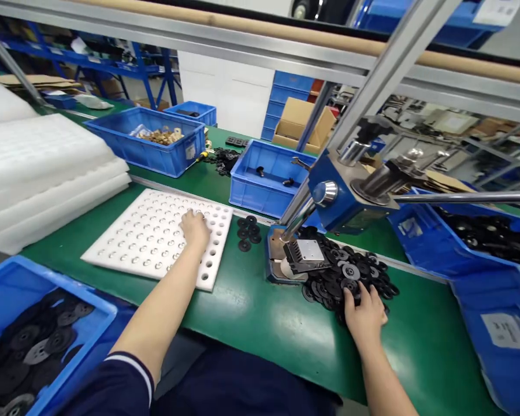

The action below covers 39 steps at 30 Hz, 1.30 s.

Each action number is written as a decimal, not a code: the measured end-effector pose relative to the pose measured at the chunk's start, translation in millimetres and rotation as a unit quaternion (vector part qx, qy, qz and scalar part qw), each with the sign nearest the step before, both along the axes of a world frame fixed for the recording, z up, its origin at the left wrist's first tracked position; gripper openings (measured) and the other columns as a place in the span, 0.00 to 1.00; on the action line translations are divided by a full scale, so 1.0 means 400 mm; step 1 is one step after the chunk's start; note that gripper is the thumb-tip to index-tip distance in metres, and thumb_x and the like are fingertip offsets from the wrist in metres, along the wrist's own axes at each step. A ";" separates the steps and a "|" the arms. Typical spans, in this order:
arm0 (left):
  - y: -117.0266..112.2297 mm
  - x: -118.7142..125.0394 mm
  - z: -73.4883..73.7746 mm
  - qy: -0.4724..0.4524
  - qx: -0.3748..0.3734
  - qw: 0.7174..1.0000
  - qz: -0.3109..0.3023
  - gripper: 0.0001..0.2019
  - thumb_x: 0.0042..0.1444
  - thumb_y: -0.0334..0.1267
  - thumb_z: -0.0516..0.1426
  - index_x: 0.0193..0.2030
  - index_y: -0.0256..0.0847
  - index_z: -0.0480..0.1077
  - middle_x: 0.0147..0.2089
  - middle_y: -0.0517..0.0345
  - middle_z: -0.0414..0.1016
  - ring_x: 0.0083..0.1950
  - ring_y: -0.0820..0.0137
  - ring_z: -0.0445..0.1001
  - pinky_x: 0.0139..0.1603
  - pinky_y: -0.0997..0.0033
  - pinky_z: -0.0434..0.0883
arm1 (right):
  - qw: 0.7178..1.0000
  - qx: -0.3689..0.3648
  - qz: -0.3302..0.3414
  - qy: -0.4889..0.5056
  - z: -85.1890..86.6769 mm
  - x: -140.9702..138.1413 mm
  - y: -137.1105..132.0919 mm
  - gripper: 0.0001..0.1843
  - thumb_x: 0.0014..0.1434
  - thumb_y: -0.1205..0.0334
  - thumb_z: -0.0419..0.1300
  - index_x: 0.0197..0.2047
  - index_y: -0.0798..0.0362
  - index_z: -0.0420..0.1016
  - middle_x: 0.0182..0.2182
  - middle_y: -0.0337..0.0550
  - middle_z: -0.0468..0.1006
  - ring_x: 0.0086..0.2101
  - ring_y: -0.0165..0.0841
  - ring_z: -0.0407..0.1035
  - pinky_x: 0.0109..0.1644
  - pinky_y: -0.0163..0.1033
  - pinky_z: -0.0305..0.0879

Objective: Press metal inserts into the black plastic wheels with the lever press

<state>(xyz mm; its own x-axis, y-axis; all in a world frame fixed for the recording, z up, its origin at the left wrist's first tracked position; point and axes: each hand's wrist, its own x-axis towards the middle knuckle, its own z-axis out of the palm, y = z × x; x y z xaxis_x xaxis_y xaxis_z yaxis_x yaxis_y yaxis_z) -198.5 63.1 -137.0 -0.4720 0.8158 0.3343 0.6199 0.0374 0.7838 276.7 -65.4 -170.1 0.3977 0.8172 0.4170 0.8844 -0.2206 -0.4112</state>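
Note:
My left hand (195,226) rests on a white foam tray (149,238) full of round holes, many holding small metal parts. Its fingers are curled down at the tray's far right side, and what they pinch is hidden. My right hand (364,312) lies on the near edge of a heap of black round discs (351,271) on the green mat, fingers bent onto the discs. Between the hands stands a blue hand press (329,202) with a grey block (308,252) over its base.
Several black discs (248,229) lie beside the tray. Blue bins stand around: one with black discs at the near left (21,341), one with brass parts at the back (149,138), one nearly bare (266,176), two at the right (481,237). Stacked white foam trays (39,173) sit left.

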 end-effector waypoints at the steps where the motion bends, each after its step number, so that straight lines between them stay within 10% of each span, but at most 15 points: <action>1: 0.001 0.009 0.002 0.013 -0.010 0.999 0.027 0.07 0.53 0.27 0.54 0.26 0.40 0.64 0.50 0.38 0.69 0.60 0.41 0.60 0.55 0.37 0.58 | 1.000 0.002 0.005 0.006 -0.007 0.010 0.004 0.38 0.58 0.38 0.49 0.55 0.61 0.73 0.61 0.69 0.63 0.59 0.60 0.58 0.57 0.68 0.54; 10: 0.007 0.026 0.001 -0.008 0.029 0.997 0.070 0.09 0.55 0.27 0.52 0.27 0.43 0.61 0.45 0.47 0.74 0.62 0.53 0.62 0.61 0.46 0.58 | 0.987 0.127 -0.015 0.100 -0.005 0.013 -0.026 0.29 0.51 0.34 0.53 0.29 0.54 0.70 0.53 0.62 0.75 0.55 0.58 0.67 0.59 0.62 0.61; 16: -0.031 0.054 0.059 -0.088 0.105 0.989 0.057 0.04 0.64 0.35 0.49 0.36 0.42 0.60 0.42 0.50 0.76 0.46 0.65 0.77 0.47 0.61 0.73 | 0.936 0.181 -0.047 0.297 0.045 0.019 -0.047 0.26 0.50 0.36 0.60 0.33 0.54 0.71 0.46 0.57 0.78 0.48 0.49 0.73 0.57 0.57 0.67; 21: -0.181 0.186 0.043 -0.309 0.067 0.937 -0.146 0.15 0.61 0.52 0.56 0.40 0.43 0.60 0.36 0.53 0.77 0.28 0.70 0.76 0.27 0.71 0.72 | 0.840 0.185 0.025 0.510 0.007 -0.001 -0.114 0.29 0.51 0.40 0.65 0.45 0.54 0.67 0.32 0.43 0.77 0.30 0.35 0.76 0.32 0.40 0.74; 26: -0.373 0.381 -0.016 -0.283 -0.105 0.878 -0.371 0.16 0.50 0.47 0.65 0.41 0.44 0.68 0.36 0.53 0.79 0.30 0.69 0.76 0.29 0.69 0.72 | 0.805 0.025 0.164 0.570 -0.045 -0.153 -0.147 0.29 0.54 0.45 0.65 0.51 0.55 0.66 0.35 0.46 0.79 0.24 0.29 0.71 0.23 0.33 0.67; 31: -0.432 0.500 -0.067 -0.198 -0.190 0.856 -0.438 0.10 0.48 0.38 0.66 0.38 0.42 0.74 0.30 0.57 0.77 0.30 0.69 0.73 0.33 0.68 0.69 | 0.834 -0.057 0.226 0.500 -0.044 -0.258 -0.174 0.23 0.60 0.46 0.60 0.49 0.56 0.71 0.29 0.45 0.78 0.25 0.30 0.72 0.27 0.35 0.71; 39: -0.444 0.488 -0.093 -0.029 -0.072 0.883 -0.463 0.10 0.61 0.39 0.58 0.47 0.40 0.75 0.37 0.53 0.78 0.37 0.67 0.75 0.41 0.67 0.72 | 0.902 0.027 0.328 0.279 -0.032 -0.255 -0.201 0.16 0.67 0.59 0.52 0.55 0.52 0.73 0.47 0.50 0.79 0.46 0.36 0.76 0.51 0.43 0.75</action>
